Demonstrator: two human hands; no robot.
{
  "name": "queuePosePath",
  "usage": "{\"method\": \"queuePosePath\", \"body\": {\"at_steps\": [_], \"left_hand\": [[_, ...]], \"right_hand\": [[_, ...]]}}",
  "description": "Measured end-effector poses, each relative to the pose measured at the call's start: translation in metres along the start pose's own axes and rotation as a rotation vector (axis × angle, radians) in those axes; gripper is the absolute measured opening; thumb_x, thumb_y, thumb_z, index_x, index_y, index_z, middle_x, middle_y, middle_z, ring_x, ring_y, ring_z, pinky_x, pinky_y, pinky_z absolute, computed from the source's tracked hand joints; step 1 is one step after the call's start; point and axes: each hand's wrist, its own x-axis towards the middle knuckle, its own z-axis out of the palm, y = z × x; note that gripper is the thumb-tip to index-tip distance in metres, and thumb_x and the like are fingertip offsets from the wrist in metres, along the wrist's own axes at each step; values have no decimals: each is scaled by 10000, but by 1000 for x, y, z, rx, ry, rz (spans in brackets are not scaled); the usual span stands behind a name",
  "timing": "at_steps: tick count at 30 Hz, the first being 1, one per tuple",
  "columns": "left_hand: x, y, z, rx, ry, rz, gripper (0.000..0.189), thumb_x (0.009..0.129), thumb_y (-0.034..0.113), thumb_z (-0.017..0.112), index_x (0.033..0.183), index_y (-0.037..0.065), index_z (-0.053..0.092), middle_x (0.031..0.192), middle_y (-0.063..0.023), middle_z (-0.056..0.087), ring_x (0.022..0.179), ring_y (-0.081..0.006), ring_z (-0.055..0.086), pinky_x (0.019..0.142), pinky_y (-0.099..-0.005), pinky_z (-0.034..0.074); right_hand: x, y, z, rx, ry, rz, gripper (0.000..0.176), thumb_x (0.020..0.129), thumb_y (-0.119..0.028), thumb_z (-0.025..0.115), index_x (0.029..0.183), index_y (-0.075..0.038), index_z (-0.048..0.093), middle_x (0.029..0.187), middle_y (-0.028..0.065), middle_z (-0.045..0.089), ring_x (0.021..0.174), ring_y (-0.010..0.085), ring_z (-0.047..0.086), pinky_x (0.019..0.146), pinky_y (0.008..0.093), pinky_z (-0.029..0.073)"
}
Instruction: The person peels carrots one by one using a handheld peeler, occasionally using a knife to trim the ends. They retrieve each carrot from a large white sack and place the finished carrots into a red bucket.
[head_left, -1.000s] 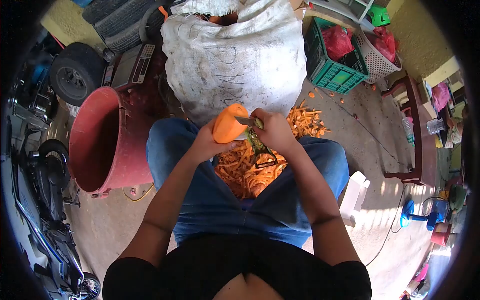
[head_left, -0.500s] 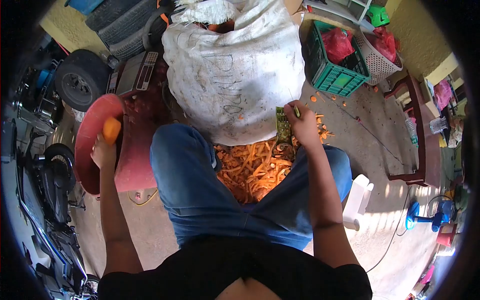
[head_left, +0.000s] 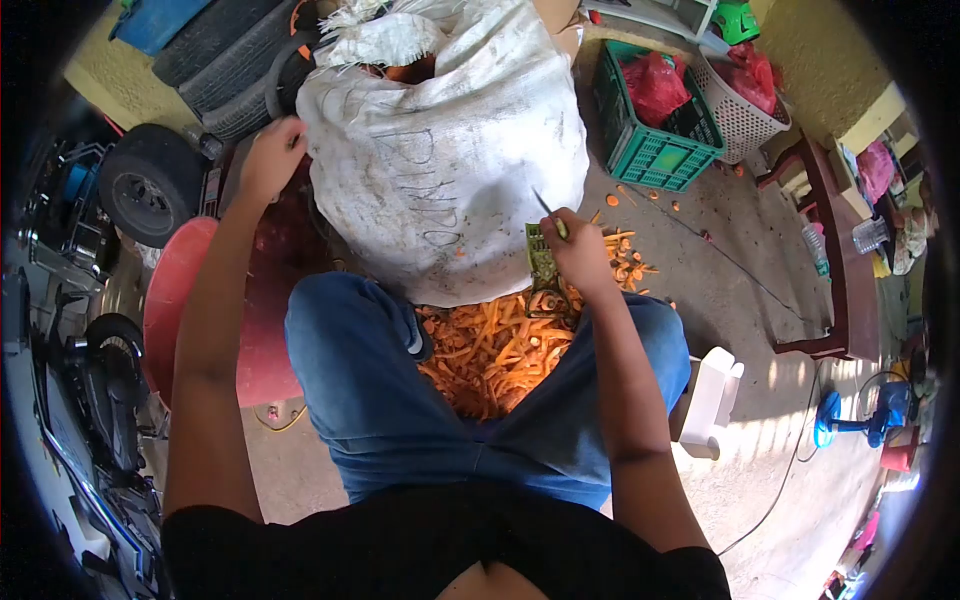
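My right hand (head_left: pixel 580 255) grips a knife (head_left: pixel 560 228) by its yellow-green handle, blade pointing up and away. Right beside that hand is a green slotted plastic piece (head_left: pixel 540 260); its lower end reaches over the orange peelings (head_left: pixel 495 350) heaped between my knees. My left hand (head_left: pixel 272 162) is raised at the upper left edge of a big white woven sack (head_left: pixel 470 170), slightly blurred, thumb and fingers apart with nothing visible in them. Through the sack's torn top, something orange shows (head_left: pixel 412 72). Below my left forearm stands a large red tub (head_left: pixel 180 300).
Carrot bits (head_left: pixel 630 260) lie on the floor right of the sack. A green crate (head_left: pixel 665 150) and a white basket (head_left: pixel 745 120) hold red plastic bags. Tyres (head_left: pixel 150 185) and a motorcycle (head_left: pixel 110 370) stand left. A white box (head_left: pixel 710 400) lies by my right knee.
My left hand has moved up from the red tub to the sack's edge, and the peeled carrot is no longer in it. My right hand keeps the knife; its blade now shows more clearly.
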Motion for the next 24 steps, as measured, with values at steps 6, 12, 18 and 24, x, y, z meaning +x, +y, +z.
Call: {"method": "queuePosePath", "body": {"at_steps": [6,12,18,24], "left_hand": [[103,43,70,24,-85,79,215,741,157,464,913,43,524,863,-117,550,821,-276,517,712,-329,407],[161,43,137,-214,-406,-42,254,771,101,379,958,32,537,919,-103,565,814,-200,529,725,-296,394],[166,123,121,-654,-581,-466,223,775,128,428,915,8,553,873,-82,579,786,-153,533,718,-264,398],[175,124,140,-557,-647,-353,221,768,123,441,923,6,546,877,-81,575,790,-152,529,718,-260,397]], "right_hand": [[11,8,7,-61,-31,-9,174,719,-191,537,777,-27,536,569,190,522,561,351,522,519,397,418],[26,16,14,-59,-115,-17,170,716,-199,526,763,-36,513,599,198,524,607,364,519,547,431,408],[34,16,18,-46,-135,-50,176,746,-196,521,770,-22,521,510,165,488,507,331,505,489,381,387],[39,11,16,-4,-182,-11,165,729,-194,516,787,-39,514,583,181,518,587,350,517,542,413,401]]}}
